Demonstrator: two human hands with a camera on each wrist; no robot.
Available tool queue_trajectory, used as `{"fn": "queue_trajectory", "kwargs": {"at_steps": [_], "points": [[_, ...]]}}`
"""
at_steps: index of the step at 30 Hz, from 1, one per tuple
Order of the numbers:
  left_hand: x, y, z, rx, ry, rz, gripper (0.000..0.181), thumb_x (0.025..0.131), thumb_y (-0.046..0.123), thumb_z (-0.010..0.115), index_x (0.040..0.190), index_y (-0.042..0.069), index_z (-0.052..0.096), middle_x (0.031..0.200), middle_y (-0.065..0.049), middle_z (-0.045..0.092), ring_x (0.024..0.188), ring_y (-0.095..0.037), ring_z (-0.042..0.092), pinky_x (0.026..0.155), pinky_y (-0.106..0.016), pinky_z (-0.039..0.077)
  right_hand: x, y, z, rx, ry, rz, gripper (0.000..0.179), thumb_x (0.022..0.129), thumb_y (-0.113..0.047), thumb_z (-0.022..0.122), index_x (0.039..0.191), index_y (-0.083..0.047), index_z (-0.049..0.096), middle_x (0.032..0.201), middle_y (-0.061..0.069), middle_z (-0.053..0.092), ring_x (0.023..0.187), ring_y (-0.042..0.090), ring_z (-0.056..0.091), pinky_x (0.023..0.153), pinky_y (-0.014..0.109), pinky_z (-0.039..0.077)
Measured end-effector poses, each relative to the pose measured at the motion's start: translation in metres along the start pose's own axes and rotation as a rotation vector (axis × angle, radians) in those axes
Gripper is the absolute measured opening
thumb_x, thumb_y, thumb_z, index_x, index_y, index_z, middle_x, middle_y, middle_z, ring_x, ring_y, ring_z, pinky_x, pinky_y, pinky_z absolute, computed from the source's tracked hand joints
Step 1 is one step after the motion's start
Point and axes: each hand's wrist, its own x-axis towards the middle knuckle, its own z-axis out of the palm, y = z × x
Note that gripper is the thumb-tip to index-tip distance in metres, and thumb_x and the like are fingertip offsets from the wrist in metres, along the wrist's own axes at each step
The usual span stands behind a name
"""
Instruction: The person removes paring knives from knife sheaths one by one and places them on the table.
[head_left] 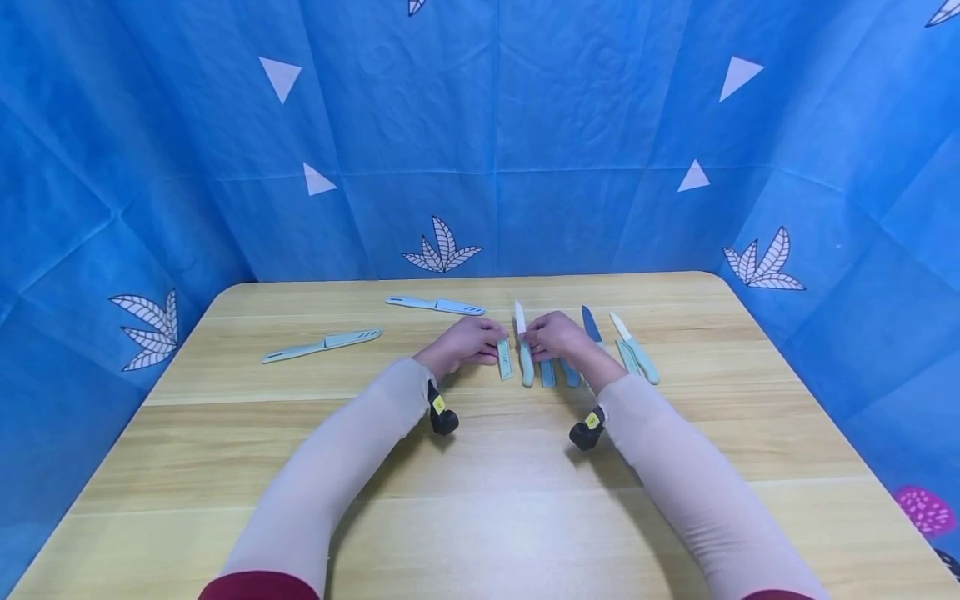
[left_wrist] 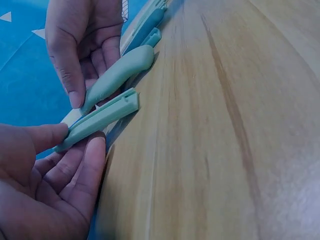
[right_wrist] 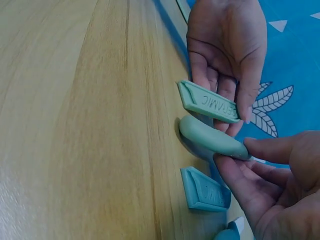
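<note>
- Left hand (head_left: 468,340): thumb and fingers pinch a pale green sheath (head_left: 505,360) above the table (head_left: 487,500).
- Right hand (head_left: 558,335): pinches a pale green knife (head_left: 527,367) where handle meets blade, just beside that sheath.
- Obstruction: the right hand covers the far end of a blue sheath (head_left: 547,373) and, with its wrist, the middle of a blue-handled knife (head_left: 591,323).
- Right of these: a second green knife (head_left: 643,360), white blade bare, against a second green sheath (head_left: 628,357).
- Left side, well apart: two sheathed light-blue knives (head_left: 322,344) (head_left: 437,306).
- Views: the head camera shows the held knife's white blade pointing away (largely hidden at both wrists); the right wrist camera makes legible "CERAMIC" on the held sheath.
</note>
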Motion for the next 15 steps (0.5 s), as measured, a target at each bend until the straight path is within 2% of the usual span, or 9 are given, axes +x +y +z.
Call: {"fn": "queue_trajectory", "kwargs": {"at_steps": [4, 8, 15], "points": [[-0.0009, 0.0017, -0.0007, 0.024, -0.026, -0.014, 0.024, 0.099, 0.015, 0.060, 0.118, 0.001, 0.064, 0.095, -0.014, 0.067, 0.075, -0.018, 0.065, 0.071, -0.029, 0.061, -0.0003, -0.0016, 0.0003, -0.045, -0.007, -0.004, 0.033, 0.099, -0.011, 0.059, 0.127, 0.007, 0.059, 0.114, 0.021, 0.064, 0.102, 0.032, 0.066, 0.084, 0.033, 0.059], [-0.0013, 0.0019, -0.0013, 0.043, -0.043, -0.017, 0.025, 0.098, 0.012, 0.061, 0.119, 0.000, 0.065, 0.096, -0.013, 0.067, 0.074, -0.017, 0.065, 0.070, -0.028, 0.060, -0.0005, -0.0027, 0.0010, -0.069, 0.005, -0.004, 0.030, 0.097, -0.012, 0.062, 0.121, 0.005, 0.063, 0.110, 0.019, 0.065, 0.097, 0.029, 0.067, 0.081, 0.032, 0.059], [0.0006, 0.0034, -0.0019, 0.183, -0.020, 0.003, 0.021, 0.096, 0.012, 0.064, 0.114, 0.001, 0.065, 0.092, -0.011, 0.064, 0.068, -0.014, 0.062, 0.067, -0.026, 0.060, -0.0015, -0.0030, 0.0037, -0.104, 0.029, -0.005, 0.025, 0.095, -0.011, 0.065, 0.114, 0.005, 0.067, 0.104, 0.018, 0.068, 0.092, 0.027, 0.068, 0.077, 0.031, 0.060]]}}
